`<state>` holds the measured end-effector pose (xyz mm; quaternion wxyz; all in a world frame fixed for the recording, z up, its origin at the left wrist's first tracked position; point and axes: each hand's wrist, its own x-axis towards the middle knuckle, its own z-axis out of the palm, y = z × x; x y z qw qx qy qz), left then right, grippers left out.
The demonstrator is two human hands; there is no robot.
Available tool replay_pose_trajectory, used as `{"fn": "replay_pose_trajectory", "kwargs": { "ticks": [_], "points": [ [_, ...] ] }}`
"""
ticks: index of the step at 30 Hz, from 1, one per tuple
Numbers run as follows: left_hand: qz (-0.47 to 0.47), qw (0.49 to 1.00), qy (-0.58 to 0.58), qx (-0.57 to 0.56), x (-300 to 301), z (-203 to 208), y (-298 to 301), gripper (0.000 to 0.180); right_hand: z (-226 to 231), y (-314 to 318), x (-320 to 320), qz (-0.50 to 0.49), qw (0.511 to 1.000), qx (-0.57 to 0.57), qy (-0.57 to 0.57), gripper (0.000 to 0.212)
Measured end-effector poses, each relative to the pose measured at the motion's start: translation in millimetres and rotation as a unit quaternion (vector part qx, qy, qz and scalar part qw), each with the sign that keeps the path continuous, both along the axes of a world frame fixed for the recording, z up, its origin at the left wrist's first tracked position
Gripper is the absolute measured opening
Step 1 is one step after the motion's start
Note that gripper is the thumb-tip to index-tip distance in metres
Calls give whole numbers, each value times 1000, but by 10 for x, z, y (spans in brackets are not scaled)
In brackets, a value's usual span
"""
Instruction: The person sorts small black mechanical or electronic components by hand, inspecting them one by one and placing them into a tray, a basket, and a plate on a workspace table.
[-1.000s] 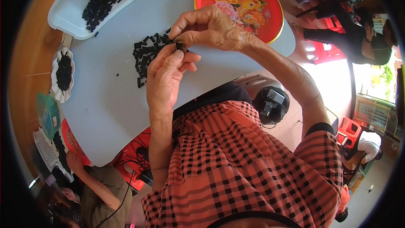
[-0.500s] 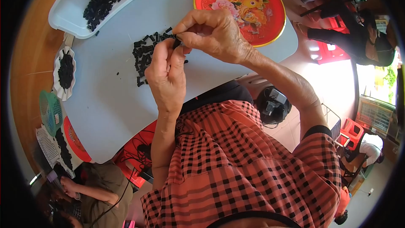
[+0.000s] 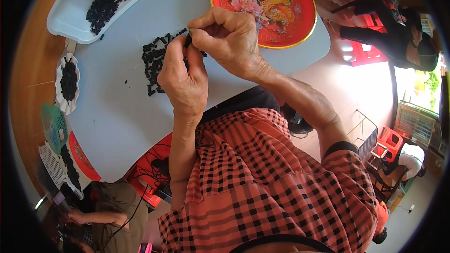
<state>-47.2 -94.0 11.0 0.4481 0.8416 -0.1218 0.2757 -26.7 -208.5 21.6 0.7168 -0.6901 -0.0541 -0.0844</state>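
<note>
Both my hands meet above the grey table [image 3: 117, 131], over a pile of short black rubber-like pieces [image 3: 152, 61]. Between the fingers of my left hand [image 3: 183, 77] is one small black piece [image 3: 188, 40], mostly covered by the fingers. My right hand [image 3: 227, 37] pinches at the top end of that piece; whatever sits between its thumb and forefinger is too small to make out. Beyond my right hand lies a round red tray [image 3: 307, 23] with a flower and fish print and small shiny metal bits scattered on it.
A white tub [image 3: 58, 23] of black pieces stands at the far left. Near it are a white scalloped dish [image 3: 61, 96] with thin black pieces and a green basket [image 3: 54, 126]. Another person's arm [image 3: 103, 218] shows at lower left. Red stools [image 3: 389, 140] stand at right.
My hands, still together, have shifted slightly left, and my right hand's fingers have curled closer over the black piece. The whole view has shifted a little.
</note>
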Motion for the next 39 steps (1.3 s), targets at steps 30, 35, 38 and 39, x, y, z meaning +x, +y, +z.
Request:
{"fn": "replay_pose_trajectory", "kwargs": {
  "ticks": [30,35,38,39],
  "points": [
    [-209,841,311,-391,43,31,249,18,105,-241,91,137,982,-114,-60,24],
    [-247,744,369,-500,32,43,339,20,179,-282,113,140,919,-303,-212,42],
    [-234,742,375,-505,18,27,312,22,147,-286,178,164,889,-335,-265,40],
    [-234,742,373,-505,24,0,330,22,145,-284,194,189,876,-348,-276,39]
  ]
}}
